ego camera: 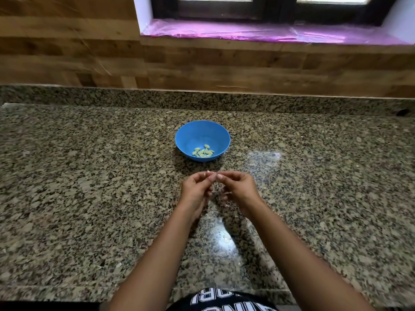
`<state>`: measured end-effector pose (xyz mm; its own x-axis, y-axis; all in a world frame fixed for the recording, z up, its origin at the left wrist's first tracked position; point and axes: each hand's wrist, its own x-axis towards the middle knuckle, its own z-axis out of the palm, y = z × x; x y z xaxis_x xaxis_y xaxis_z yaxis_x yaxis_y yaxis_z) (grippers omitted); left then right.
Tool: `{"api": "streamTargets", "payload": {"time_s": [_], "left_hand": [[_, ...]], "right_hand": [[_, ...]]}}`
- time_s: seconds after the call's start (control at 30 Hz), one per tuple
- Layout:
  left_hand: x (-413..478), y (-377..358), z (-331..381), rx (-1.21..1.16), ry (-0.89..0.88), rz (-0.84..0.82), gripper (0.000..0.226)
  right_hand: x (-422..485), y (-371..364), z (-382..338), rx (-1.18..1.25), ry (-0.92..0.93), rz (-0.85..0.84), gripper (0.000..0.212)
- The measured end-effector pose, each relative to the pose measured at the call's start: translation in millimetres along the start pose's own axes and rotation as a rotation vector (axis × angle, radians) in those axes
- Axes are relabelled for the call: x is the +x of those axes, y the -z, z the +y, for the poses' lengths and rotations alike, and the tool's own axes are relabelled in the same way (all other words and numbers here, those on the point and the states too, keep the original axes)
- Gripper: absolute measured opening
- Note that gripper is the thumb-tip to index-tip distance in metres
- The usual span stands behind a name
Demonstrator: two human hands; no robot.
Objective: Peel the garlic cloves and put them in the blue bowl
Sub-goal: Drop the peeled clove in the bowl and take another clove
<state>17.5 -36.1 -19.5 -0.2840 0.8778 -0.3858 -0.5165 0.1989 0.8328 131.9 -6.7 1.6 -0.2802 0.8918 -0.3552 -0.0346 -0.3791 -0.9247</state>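
Where the two hands meet over the middle of the tabletop, a garlic clove (208,171) is pinched between their fingertips. It is so well hidden that only a small pale tip pokes out above them, and whether that tip is flesh or loose skin cannot be told. The left hand (197,187) comes in from the left with its fingers (211,177) curled, thumb and forefinger closed on the clove. The right hand (238,187) mirrors it from the other side, its fingers (219,176) bent and grasping the same clove, so that the two sets of fingertips touch. Both bare forearms reach forward from the bottom edge of the view.

Just beyond the hands stands the blue bowl (199,131), upright and apart from them. On its bottom, toward the near side, lies a small heap of peeled cloves (203,151), pale yellow-green and touching one another.

The bowl rests on the speckled granite tabletop (89,176), brown and black, with bright patches of glare to the right of the bowl and between the forearms. A low granite upstand runs along the back, and above it rises a wall of wooden planks (89,52). At the top right a window recess has its sill (269,32) covered in pink-purple film. A black shirt (224,299) with white letters shows at the bottom edge.
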Motion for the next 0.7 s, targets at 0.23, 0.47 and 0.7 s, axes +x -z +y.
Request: {"api": "streamTargets", "payload": {"time_s": [0.23, 0.47, 0.7], "left_hand": [[-8.2, -12.8, -10.1, -0.105, 0.05, -0.057, 0.007], [-10.6, 24.5, -35.7, 1.147, -0.44, -0.059, 0.022], [-13.7, 40.8, -64.3, 1.55, -0.648, -0.143, 0.042]], "right_hand": [[-12.7, 1.5, -3.0, 0.326, -0.177, 0.035, 0.007], [-12.6, 28.3, -0.1, -0.607, 0.011, 0.085, 0.001], [6.5, 14.2, -4.8, -1.319, 0.033, -0.069, 0.014]]}}
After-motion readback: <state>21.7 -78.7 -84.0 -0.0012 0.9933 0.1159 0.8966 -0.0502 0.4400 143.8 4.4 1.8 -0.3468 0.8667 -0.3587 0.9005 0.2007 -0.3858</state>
